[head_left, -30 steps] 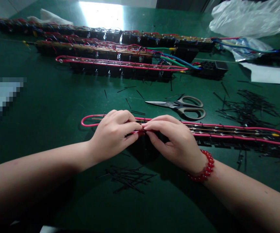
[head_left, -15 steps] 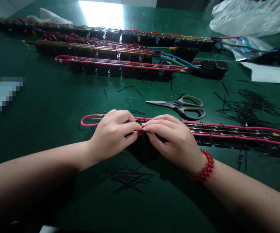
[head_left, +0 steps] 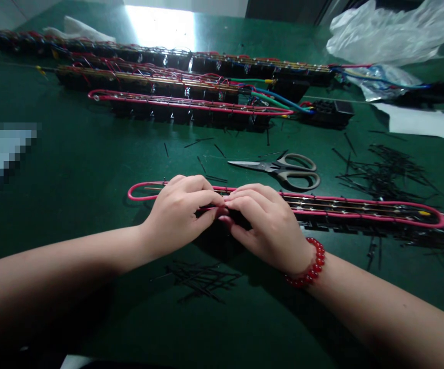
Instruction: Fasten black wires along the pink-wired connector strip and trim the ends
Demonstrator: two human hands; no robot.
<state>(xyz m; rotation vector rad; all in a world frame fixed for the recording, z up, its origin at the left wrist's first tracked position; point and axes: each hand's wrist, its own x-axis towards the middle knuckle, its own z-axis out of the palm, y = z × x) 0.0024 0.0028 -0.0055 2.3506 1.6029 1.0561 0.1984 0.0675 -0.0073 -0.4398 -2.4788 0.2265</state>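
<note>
A long black strip assembly [head_left: 337,206] lies across the bench in front of me, with a loop of red wire [head_left: 364,197] running along both its sides. Black cable ties hold the wire at intervals. My left hand [head_left: 185,205] is closed over the strip, thumb and fingers pinching at the near run of wire. Right beside it, my right hand [head_left: 264,220] is closed too, its fingertips meeting the left ones and its thumb lower down. Whatever the right fingertips grip is hidden. Scissors [head_left: 276,168] lie just beyond the strip.
Loose black cable ties [head_left: 202,281] lie on the near side, and a larger pile [head_left: 389,171] is at the right. Farther back are several wired strips [head_left: 191,105] with red, blue and green leads. Plastic bags [head_left: 395,31] and white paper [head_left: 425,122] sit at the back right.
My right hand has shifted slightly left, and its thumb has dropped lower, away from the fingertips. The strip's right end appears a little farther left. My left hand stays nearly still.
</note>
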